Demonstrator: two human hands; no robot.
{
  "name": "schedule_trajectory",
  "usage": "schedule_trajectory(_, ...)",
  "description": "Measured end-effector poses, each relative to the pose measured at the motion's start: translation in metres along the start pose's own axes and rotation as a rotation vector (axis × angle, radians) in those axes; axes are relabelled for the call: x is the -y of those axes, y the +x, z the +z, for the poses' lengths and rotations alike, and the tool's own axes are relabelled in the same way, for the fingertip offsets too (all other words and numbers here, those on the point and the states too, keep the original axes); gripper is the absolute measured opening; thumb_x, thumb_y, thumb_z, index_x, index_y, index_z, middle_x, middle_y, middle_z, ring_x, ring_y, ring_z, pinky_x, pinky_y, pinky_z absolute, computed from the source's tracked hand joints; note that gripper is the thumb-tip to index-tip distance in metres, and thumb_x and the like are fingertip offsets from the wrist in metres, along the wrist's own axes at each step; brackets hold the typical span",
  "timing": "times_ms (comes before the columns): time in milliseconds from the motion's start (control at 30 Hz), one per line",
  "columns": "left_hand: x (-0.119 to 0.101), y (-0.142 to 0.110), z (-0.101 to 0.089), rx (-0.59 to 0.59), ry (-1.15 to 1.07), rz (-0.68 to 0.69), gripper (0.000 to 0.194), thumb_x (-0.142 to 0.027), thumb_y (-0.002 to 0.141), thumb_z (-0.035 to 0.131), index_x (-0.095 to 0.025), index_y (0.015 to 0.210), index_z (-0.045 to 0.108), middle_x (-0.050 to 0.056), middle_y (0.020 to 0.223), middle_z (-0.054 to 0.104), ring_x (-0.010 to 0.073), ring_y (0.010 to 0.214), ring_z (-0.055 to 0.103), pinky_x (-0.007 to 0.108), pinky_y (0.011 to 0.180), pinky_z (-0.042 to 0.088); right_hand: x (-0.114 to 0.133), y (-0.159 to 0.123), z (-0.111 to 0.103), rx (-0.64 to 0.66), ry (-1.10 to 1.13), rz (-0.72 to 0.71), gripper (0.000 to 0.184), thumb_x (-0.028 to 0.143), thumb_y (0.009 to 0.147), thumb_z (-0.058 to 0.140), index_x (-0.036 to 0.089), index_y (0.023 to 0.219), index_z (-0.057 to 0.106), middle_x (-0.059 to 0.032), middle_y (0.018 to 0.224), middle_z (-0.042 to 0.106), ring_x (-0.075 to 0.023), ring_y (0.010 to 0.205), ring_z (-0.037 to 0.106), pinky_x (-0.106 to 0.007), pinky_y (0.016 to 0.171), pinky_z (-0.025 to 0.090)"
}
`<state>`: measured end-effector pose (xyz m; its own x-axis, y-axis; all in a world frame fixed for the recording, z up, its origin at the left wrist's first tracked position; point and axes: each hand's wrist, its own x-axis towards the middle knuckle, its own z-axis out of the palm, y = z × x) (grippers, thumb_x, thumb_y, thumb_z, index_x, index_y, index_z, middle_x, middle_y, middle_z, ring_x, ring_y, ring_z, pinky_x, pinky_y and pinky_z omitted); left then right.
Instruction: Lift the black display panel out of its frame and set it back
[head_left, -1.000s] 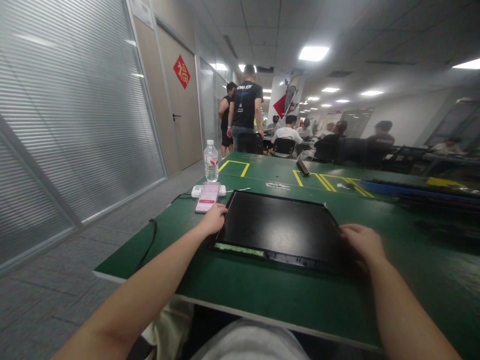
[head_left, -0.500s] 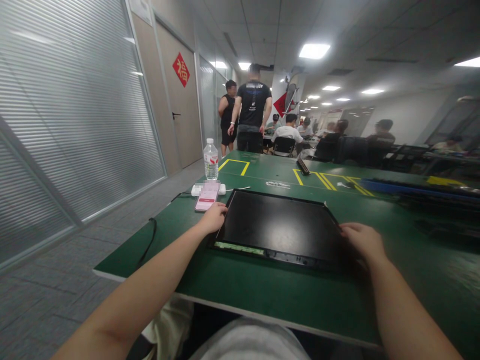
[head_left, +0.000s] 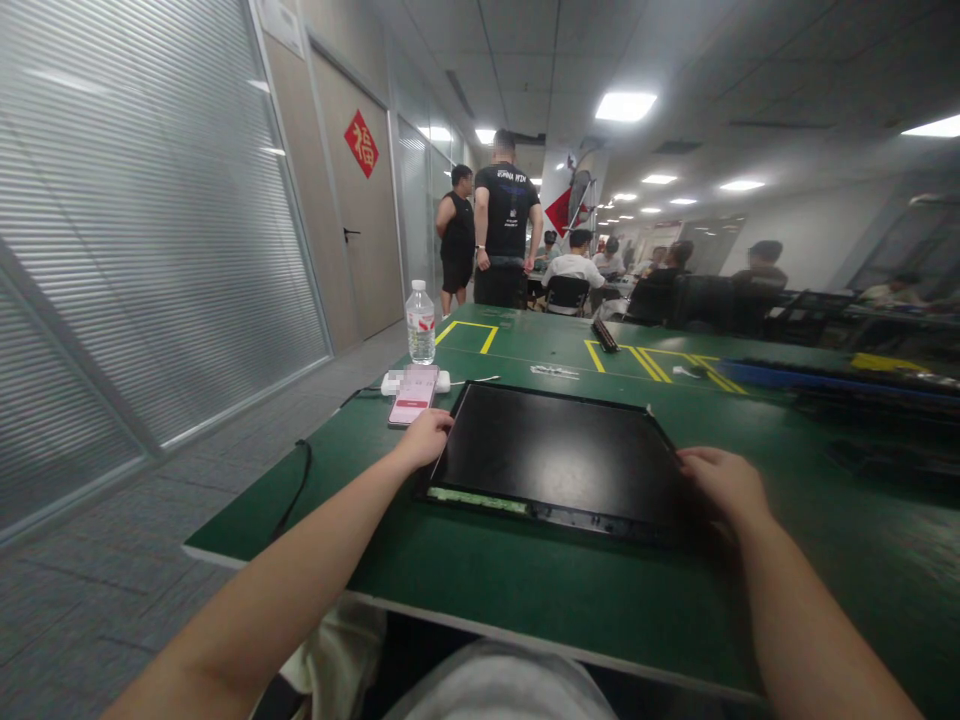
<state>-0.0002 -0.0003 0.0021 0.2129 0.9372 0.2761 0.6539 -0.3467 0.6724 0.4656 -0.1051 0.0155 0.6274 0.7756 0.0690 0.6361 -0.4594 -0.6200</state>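
Note:
A black flat display panel (head_left: 559, 445) lies on the green table (head_left: 525, 570) in front of me, its dark screen facing up. A green circuit strip (head_left: 477, 500) shows along its near edge at the left. My left hand (head_left: 426, 438) grips the panel's left edge with closed fingers. At the right edge, my right hand (head_left: 724, 485) pinches the frame between thumb and fingers; some of its fingertips are hidden beneath the rim. Just beyond my left hand lies a phone (head_left: 413, 396) with a pink screen.
Behind the phone stand a water bottle (head_left: 421, 322) and a white power strip (head_left: 442, 381). A black cable (head_left: 298, 490) hangs over the left edge. Farther back are a dark ridged bar (head_left: 604, 336) and yellow tape marks. A blue tray (head_left: 795, 378) sits at right. Several people are beyond.
Both hands stay on the panel's edges, and the panel has hardly moved. In the background, the standing person in the black T-shirt has shifted their arms slightly.

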Motion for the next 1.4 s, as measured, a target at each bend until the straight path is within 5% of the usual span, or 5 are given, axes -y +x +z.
schedule_trajectory(233, 0.0036, 0.0015, 0.0008, 0.003, 0.095, -0.008, 0.041, -0.007, 0.064, 0.049, -0.018, 0.087, 0.082, 0.012, 0.118, 0.073, 0.0302, 0.120, 0.063, 0.039, 0.111, 0.044, -0.0016, 0.0006, 0.0010, -0.008, 0.027, -0.031, 0.032, 0.034, 0.072, 0.058, 0.023, 0.092, 0.081, -0.0069, 0.081, 0.077, -0.0256, 0.082, 0.069, -0.033, 0.068, 0.048)
schedule_trajectory(567, 0.0015, 0.0014, -0.0013, 0.047, 0.109, 0.039, 0.043, -0.008, 0.064, 0.048, -0.021, 0.086, 0.083, 0.007, 0.103, 0.078, 0.0278, 0.111, 0.067, 0.037, 0.107, 0.048, -0.0043, 0.0035, 0.0019, -0.004, 0.005, -0.035, 0.032, 0.033, 0.072, 0.058, 0.024, 0.092, 0.081, -0.0058, 0.084, 0.077, -0.0255, 0.084, 0.068, -0.033, 0.069, 0.047)
schedule_trajectory(833, 0.0054, 0.0021, -0.0006, 0.041, 0.187, -0.006, 0.045, -0.006, 0.069, 0.048, -0.019, 0.095, 0.082, 0.008, 0.123, 0.073, 0.0264, 0.120, 0.065, 0.035, 0.110, 0.046, -0.0075, 0.0055, 0.0045, -0.018, 0.017, -0.047, 0.030, 0.032, 0.069, 0.059, 0.025, 0.088, 0.081, -0.0057, 0.082, 0.077, -0.0247, 0.079, 0.068, -0.033, 0.065, 0.048)
schedule_trajectory(1400, 0.0079, 0.0024, 0.0014, 0.037, 0.232, 0.022, 0.046, -0.003, 0.074, 0.045, -0.018, 0.097, 0.081, 0.008, 0.122, 0.072, 0.0249, 0.119, 0.064, 0.035, 0.110, 0.047, -0.0083, 0.0078, 0.0031, -0.010, -0.014, -0.069, 0.032, 0.033, 0.067, 0.058, 0.025, 0.088, 0.081, -0.0059, 0.084, 0.077, -0.0254, 0.079, 0.067, -0.034, 0.066, 0.047)
